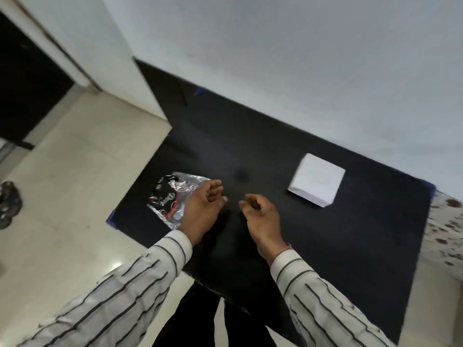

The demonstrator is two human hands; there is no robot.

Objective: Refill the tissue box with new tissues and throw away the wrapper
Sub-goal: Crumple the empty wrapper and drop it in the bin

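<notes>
Left hand (203, 209) hovers over the wrapper (172, 196), fingers loosely curled, grasping nothing; right hand (260, 214) likewise empty. Tissue box (316, 182) sits on the bench (350, 246), well right of the wrapper. Recommend pinching the crinkly film firmly before lifting.

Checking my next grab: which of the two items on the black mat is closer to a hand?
The crinkled clear plastic packet, partly under the left hand at the mat's left edge. The white box sits apart, beyond the right hand.
</notes>
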